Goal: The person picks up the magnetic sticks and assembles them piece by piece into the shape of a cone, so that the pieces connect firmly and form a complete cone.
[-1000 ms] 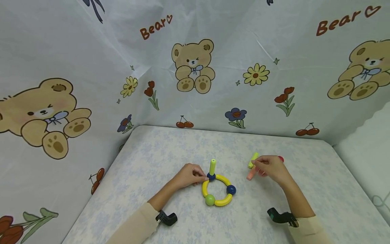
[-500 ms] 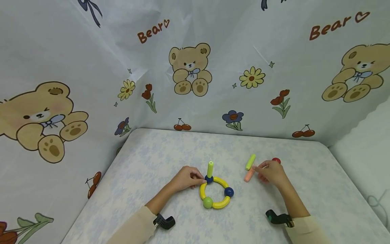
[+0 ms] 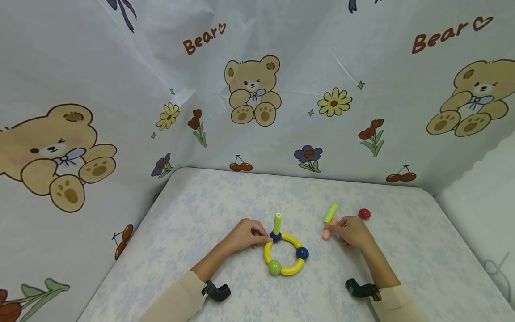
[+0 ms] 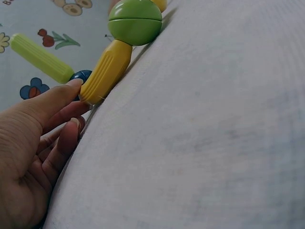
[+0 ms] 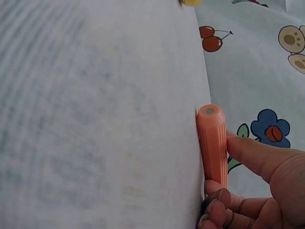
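Left hand (image 3: 247,235) pinches the ring (image 3: 292,268) of yellow curved rods and balls at the joint where one rod meets the far blue ball (image 3: 275,237); thumb on one side, a finger tucked beneath, the gap between them narrowed to the thickness of the piece. Likely reason for gripping just there: a pale green rod (image 3: 277,223) stands up from that same ball, so the pinch should steady the most top-heavy spot. The ring lies flat on the cloth-covered table (image 3: 225,192), which presumably carries the weight of the other joints, the green ball (image 3: 274,267) nearest the person and the second blue ball (image 3: 302,253) on the right-hand side, so neither is held. Right hand (image 3: 354,230) has hold of the orange rod (image 5: 213,152), thumb and fingers bent in on opposite sides of its ribbed length. One end is left uncovered, showing a small grey disc, perhaps a magnet; this hold seems suited to keeping that face free. Cannot tell whether the orange rod rests on the table or is slightly raised. A lying green rod (image 3: 331,212) is at its far end, touching or just beside, and the red ball (image 3: 364,213) sits apart, beyond the right hand
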The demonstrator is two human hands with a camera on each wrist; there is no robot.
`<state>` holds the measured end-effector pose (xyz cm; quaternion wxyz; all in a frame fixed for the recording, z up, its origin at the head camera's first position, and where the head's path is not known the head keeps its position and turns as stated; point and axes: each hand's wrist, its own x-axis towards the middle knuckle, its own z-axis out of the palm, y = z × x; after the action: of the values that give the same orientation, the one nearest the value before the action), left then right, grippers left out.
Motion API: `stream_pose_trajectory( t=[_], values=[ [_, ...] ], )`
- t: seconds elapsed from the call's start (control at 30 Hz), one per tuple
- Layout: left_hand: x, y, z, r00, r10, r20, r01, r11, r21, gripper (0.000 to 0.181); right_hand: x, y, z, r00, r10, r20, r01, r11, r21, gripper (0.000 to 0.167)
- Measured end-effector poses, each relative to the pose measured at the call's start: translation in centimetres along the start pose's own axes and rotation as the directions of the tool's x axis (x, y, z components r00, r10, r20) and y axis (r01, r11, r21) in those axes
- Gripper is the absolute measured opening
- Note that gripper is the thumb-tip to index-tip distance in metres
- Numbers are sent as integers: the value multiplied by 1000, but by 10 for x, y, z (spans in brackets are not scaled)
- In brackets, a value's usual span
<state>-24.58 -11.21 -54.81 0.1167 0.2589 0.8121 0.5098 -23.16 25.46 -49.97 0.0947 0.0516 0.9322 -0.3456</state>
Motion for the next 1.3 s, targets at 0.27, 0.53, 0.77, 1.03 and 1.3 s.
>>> stream_pose_trajectory(
  t=[0.27, 0.53, 0.77, 1.03, 1.3],
  values=[
    [1, -3, 1, 1000, 8, -1, -8, 1000, -7, 12, -3, 0, -5, 997, 19, 71, -20, 1000, 16, 25],
    [0, 3, 0, 1000, -6, 3, 6, 1000, 0, 12, -4, 1, -8, 992, 27, 119, -24, 999, -25, 29],
    [0, 4, 0, 1000, -14, 8, 14, 1000, 11, 10, -8, -5, -14, 983, -17, 180, 13, 1000, 21, 22],
    [0, 2, 0, 1000, -14, 6, 14, 1000, 8, 10, -13, -19, -20, 955, -271, 122, 247, 952, 183, 24],
    [0, 1, 1, 1000, -21, 11, 21, 1000, 12, 9, -17, -26, -10, 866, -489, 104, 457, 859, 232, 18]
  ],
)
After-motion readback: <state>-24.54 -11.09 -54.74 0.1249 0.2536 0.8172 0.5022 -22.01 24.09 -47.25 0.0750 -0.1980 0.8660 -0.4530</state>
